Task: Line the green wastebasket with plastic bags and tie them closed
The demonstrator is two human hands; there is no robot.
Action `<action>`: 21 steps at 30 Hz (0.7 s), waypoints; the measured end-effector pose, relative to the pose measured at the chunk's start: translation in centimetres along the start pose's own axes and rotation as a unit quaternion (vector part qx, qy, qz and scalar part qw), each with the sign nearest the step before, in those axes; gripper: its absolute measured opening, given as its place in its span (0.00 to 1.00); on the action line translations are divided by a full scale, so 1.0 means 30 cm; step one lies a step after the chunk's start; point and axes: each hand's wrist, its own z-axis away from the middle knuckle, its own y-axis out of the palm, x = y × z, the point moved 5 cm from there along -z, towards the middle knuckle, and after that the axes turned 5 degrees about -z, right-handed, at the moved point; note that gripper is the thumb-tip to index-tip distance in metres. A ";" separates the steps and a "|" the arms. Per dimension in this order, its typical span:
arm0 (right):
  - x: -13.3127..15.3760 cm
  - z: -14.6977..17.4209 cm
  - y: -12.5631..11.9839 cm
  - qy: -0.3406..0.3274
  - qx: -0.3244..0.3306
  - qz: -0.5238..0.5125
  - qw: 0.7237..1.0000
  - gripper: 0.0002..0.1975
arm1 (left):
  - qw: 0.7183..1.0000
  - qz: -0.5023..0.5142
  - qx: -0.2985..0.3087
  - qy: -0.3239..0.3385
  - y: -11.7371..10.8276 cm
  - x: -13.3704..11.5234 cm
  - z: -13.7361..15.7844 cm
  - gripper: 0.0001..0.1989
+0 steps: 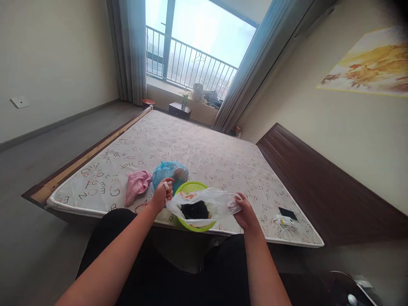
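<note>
A white plastic bag [219, 199] is stretched wide above a lime-green basket [195, 228] at the mattress's near edge. My left hand [162, 194] is closed around one side of the bag, a twist of white plastic showing at the fingers. On the opposite side, my right hand [245, 211] pinches the bag's other handle. Something black [195, 210] shows inside the bag's mouth; its kind I cannot make out. Just behind my left hand sits a blue plastic bag [168, 171] with a brownish thing in it. A pink cloth [137, 186] lies crumpled to the left.
The letter-patterned mattress [204, 146] lies on a dark wooden bed frame [41, 192] with a headboard [287, 165] at right. A black phone [287, 213] and a white cable [287, 231] rest near its right corner. A small nightstand [180, 111] stands beyond, below the window.
</note>
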 end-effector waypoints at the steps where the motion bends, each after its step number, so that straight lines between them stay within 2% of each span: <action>1: 0.005 0.020 0.053 -0.007 0.019 0.016 1.000 0.21 | 0.999 -0.051 0.016 -0.010 0.022 0.021 0.006 0.19; 4: -0.007 0.072 0.223 -0.053 0.072 0.079 0.993 0.19 | 0.977 -0.168 0.106 -0.080 0.085 0.104 0.033 0.34; 6: -0.041 0.101 0.324 -0.069 0.100 0.144 0.982 0.22 | 0.959 -0.205 0.162 -0.106 0.112 0.152 0.051 0.39; 7: -0.065 0.114 0.369 -0.072 0.115 0.202 0.970 0.20 | 0.955 -0.213 0.176 -0.108 0.120 0.169 0.056 0.41; 9: -0.109 0.142 0.442 -0.105 0.138 0.337 0.925 0.14 | 0.951 -0.220 0.190 -0.107 0.128 0.192 0.064 0.43; 11: -0.130 0.175 0.494 -0.196 0.137 0.432 0.870 0.12 | 0.949 -0.226 0.195 -0.098 0.134 0.203 0.068 0.45; 13: -0.126 0.213 0.521 -0.310 0.107 0.455 0.828 0.12 | 0.947 -0.237 0.203 -0.076 0.141 0.201 0.070 0.45; 16: -0.100 0.251 0.516 -0.429 0.039 0.437 0.789 0.10 | 0.940 -0.268 0.210 -0.029 0.147 0.187 0.068 0.42; 18: -0.079 0.251 0.500 -0.465 0.015 0.434 0.772 0.08 | 0.935 -0.284 0.213 -0.008 0.147 0.178 0.063 0.41; 21: -0.051 0.214 0.473 -0.463 0.021 0.445 0.767 0.09 | 0.939 -0.280 0.197 0.004 0.139 0.164 0.050 0.42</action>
